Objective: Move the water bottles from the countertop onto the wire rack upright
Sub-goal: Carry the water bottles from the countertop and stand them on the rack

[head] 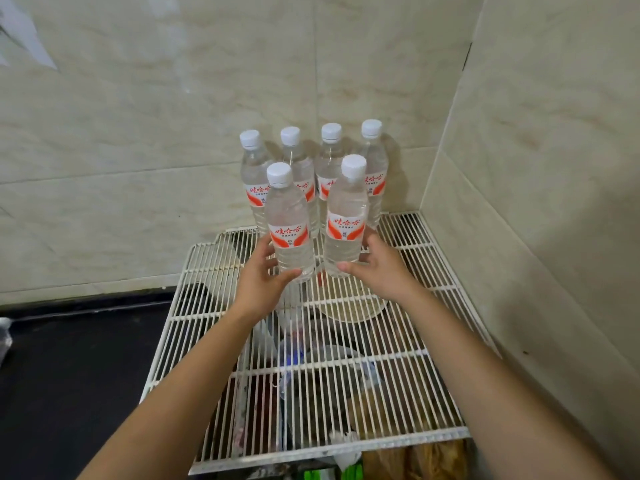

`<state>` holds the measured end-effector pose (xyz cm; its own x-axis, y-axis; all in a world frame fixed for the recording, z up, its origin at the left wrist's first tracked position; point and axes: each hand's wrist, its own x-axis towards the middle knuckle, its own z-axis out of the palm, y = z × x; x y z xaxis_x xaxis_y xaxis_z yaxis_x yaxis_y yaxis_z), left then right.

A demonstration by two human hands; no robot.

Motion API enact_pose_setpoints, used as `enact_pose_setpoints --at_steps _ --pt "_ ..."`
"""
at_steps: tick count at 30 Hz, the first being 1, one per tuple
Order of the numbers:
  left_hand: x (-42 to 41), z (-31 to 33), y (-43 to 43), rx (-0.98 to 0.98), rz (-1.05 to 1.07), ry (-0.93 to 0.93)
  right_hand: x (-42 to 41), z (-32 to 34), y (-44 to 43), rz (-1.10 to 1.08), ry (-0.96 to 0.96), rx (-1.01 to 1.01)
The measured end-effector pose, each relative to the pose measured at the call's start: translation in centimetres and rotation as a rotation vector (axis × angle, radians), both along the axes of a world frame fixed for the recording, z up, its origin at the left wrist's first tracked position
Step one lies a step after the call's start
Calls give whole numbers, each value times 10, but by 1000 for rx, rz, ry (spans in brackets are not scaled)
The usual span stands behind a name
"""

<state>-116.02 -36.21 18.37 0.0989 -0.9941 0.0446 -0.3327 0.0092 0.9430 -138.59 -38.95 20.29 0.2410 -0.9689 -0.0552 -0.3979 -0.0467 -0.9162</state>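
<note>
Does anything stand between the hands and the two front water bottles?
Nothing visible does. The left hand grips the left front bottle and the right hand grips the right front bottle, both upright on the wire rack.

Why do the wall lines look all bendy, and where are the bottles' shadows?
Head view: the wide lens curves the tile lines of the wall and splays the wire rack; the back bottles throw soft shadows rightward onto the tiles; a pale glare streak sits top left.

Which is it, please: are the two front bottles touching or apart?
Apart. The head view shows a gap between the left front bottle and the right front bottle.
</note>
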Motion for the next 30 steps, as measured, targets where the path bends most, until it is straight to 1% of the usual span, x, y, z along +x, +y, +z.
enact_pose_setpoints --at_steps 3,6,9,13,18,21,24,30 --pt "6 -1 -3 -42 65 6 16 -4 -10 -11 20 -9" --pt "15 -2 -9 -63 99 -9 33 -6 -16 23 87 -37" --pt "22 -2 -15 -71 93 -20 48 -12 -20 21 129 -105" --pt "27 -5 -22 -100 39 -44 57 -20 -25 -4 157 -127" --pt "34 -9 -32 -125 22 -89 64 -21 -23 -55 130 -161" --pt "32 -10 -28 -142 31 -23 67 -21 -21 -77 98 -159" --pt "27 -11 -24 -111 95 55 68 -23 -19 -88 76 -167" --pt "35 -14 -23 -73 136 38 74 -28 -17 -104 65 -168"
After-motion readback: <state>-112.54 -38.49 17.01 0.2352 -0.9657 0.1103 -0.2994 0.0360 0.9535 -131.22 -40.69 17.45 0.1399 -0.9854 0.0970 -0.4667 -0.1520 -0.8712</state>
